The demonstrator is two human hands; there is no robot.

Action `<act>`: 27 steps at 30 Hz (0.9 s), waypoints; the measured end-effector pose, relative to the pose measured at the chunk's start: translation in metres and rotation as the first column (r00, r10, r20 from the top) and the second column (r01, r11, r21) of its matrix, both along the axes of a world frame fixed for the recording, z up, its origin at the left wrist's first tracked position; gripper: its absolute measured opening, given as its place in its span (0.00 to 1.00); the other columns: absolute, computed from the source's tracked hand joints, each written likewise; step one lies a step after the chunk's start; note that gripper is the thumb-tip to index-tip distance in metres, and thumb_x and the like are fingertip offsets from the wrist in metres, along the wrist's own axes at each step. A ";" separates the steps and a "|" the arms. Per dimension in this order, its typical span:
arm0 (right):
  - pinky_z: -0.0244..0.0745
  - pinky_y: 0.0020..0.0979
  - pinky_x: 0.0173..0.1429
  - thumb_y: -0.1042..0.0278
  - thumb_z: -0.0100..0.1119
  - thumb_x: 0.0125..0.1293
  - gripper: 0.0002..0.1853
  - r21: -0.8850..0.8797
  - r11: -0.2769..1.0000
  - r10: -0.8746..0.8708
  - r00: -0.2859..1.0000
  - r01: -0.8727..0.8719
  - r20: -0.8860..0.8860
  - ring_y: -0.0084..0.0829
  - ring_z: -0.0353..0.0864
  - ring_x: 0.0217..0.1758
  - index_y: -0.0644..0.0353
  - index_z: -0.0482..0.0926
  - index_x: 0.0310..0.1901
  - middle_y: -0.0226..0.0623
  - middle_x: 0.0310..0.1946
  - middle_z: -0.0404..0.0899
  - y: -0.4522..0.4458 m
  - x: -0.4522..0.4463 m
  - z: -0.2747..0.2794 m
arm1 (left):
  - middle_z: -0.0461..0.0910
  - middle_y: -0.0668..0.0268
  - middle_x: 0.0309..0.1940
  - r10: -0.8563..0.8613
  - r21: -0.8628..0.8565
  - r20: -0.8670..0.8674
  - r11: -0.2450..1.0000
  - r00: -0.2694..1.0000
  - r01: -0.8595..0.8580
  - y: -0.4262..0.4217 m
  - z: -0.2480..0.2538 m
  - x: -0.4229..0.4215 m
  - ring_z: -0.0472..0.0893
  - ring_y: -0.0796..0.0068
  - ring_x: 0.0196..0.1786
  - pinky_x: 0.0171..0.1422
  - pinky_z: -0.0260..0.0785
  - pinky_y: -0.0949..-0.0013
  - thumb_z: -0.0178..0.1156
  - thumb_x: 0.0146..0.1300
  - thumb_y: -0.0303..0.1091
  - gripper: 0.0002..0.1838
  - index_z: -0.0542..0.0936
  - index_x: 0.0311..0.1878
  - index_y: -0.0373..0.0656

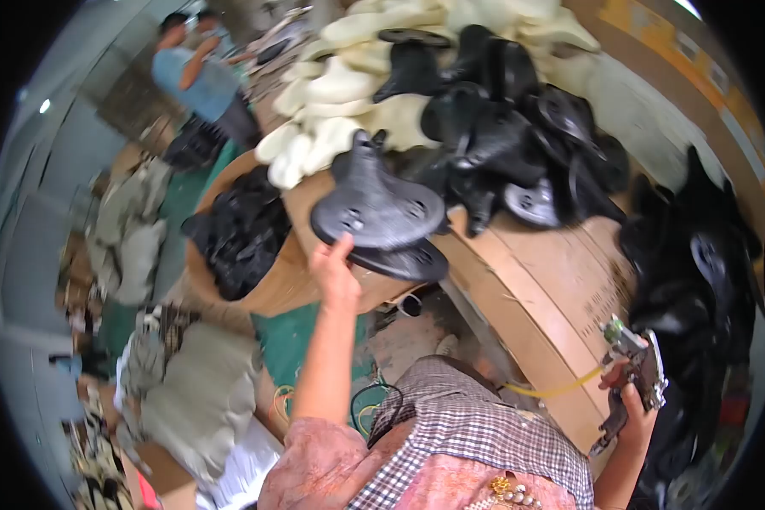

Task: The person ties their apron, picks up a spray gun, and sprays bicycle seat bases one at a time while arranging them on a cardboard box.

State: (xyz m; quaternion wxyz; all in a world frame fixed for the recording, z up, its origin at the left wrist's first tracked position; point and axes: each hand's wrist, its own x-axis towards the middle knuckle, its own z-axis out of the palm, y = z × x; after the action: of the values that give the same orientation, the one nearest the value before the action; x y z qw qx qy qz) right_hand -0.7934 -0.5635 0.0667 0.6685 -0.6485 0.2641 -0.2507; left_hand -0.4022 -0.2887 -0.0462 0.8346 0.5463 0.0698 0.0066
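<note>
At nine o'clock, blurred black pieces (246,229) are contained in a round brown bin (287,276). Near the centre, the black saddle (382,208) is pinched at its near edge by the left hand (336,274); it extends toward one o'clock from the fingers, some of which are hidden beneath it. A lower black plate (412,262) is partly covered; whether the two are joined cannot be told. Toward one o'clock, overlapping saddles (501,136) are heaped on the worktop (535,280). At four o'clock, a blurred hand tool (633,370), with a yellow hose (561,391), is gripped by the right hand (636,412), its fingers largely masked. At three o'clock, a dark heap (684,255) is partly lost in shadow.
</note>
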 end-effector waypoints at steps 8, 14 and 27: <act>0.77 0.30 0.41 0.61 0.66 0.58 0.31 0.018 0.993 0.120 0.988 -0.119 -0.094 0.28 0.80 0.32 0.68 0.69 0.60 0.37 0.30 0.79 -0.008 0.044 -0.033 | 0.70 0.61 0.57 0.268 -0.038 0.045 0.963 0.962 -0.266 0.104 0.037 0.132 0.72 0.58 0.55 0.62 0.62 0.53 0.66 0.61 0.38 0.40 0.55 0.71 0.44; 0.73 0.24 0.49 0.76 0.66 0.58 0.29 0.026 0.997 -0.067 0.991 0.070 -0.119 0.20 0.76 0.41 0.65 0.69 0.61 0.30 0.40 0.78 0.002 0.033 0.005 | 0.81 0.63 0.42 -0.404 -0.036 -0.057 0.915 0.913 0.403 -0.104 -0.055 0.139 0.81 0.72 0.39 0.44 0.74 0.70 0.61 0.62 0.28 0.16 0.74 0.53 0.42; 0.72 0.23 0.46 0.71 0.65 0.59 0.31 -0.127 0.867 -0.498 0.852 0.482 -0.161 0.19 0.75 0.39 0.66 0.66 0.64 0.30 0.38 0.78 0.011 -0.070 0.004 | 0.80 0.57 0.44 -0.806 -0.079 -0.590 0.115 0.046 0.990 -0.536 -0.125 -0.180 0.80 0.61 0.42 0.49 0.74 0.54 0.71 0.51 0.40 0.28 0.75 0.54 0.40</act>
State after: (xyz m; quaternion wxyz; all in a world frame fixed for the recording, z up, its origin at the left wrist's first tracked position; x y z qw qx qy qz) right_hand -0.8635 -0.5528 0.0707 0.5273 -0.6074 0.4719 -0.3610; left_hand -0.5822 -0.8249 -0.1717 0.4733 0.5786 -0.0874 -0.6585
